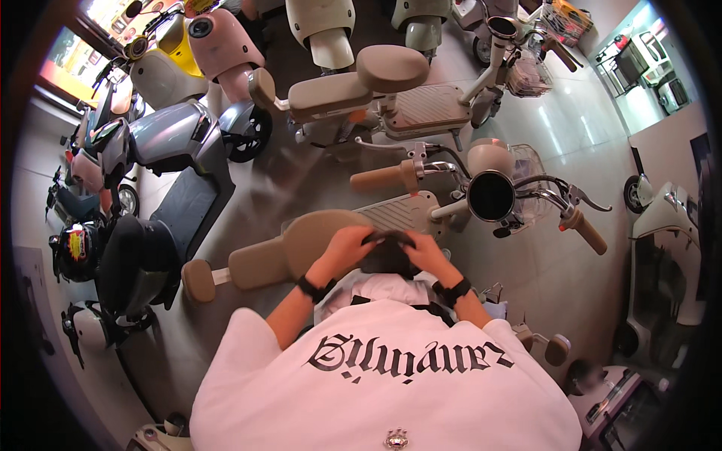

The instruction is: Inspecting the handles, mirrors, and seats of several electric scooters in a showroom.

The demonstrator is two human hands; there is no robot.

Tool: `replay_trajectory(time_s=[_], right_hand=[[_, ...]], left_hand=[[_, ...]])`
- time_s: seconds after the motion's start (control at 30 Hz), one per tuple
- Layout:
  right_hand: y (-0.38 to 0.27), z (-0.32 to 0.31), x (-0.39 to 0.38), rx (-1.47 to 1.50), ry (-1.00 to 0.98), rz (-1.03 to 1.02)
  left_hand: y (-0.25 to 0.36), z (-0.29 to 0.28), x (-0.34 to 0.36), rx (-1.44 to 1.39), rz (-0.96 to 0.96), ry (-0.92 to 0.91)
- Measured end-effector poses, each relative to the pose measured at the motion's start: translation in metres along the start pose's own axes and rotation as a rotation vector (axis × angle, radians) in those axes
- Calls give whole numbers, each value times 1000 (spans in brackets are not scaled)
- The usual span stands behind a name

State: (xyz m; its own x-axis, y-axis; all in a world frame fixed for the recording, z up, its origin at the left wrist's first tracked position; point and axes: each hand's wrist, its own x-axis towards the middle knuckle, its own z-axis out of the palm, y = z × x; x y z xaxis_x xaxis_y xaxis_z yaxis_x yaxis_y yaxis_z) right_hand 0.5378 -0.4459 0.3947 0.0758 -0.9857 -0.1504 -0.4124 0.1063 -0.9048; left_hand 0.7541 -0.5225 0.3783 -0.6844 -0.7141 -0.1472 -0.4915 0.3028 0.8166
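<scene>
Close in front of my body, my left hand (347, 246) and my right hand (427, 252) come together on a dark, soft-looking item (389, 252). My fingers are bent over its upper edge from both sides. Its exact kind is hard to make out. Just beyond my left hand lies the wide brown seat (312, 237) of a beige electric scooter. The scooter's ribbed footboard (402, 214) stretches away behind my hands. Each wrist wears a black band, and a white shirt covers my upper body.
The scooter's tan-gripped handlebar (383, 178) and round black display (491, 197) rise at the right. Another beige scooter (331, 98) stands behind it. A grey scooter (169, 135) and a black helmet (77, 252) are at the left. A beige vehicle (665, 248) lines the right side.
</scene>
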Motion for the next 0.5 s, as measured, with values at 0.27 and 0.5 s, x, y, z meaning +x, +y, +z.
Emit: replay_trajectory(time_s=[0.27,0.5], right_hand=[[67,-39,43,1398,153,619],[65,-16,71,1370,-21,338]], left_hand=[[-103,41,94,-1488,-191,-394],[-109,19,107,-1621,-189,-82]])
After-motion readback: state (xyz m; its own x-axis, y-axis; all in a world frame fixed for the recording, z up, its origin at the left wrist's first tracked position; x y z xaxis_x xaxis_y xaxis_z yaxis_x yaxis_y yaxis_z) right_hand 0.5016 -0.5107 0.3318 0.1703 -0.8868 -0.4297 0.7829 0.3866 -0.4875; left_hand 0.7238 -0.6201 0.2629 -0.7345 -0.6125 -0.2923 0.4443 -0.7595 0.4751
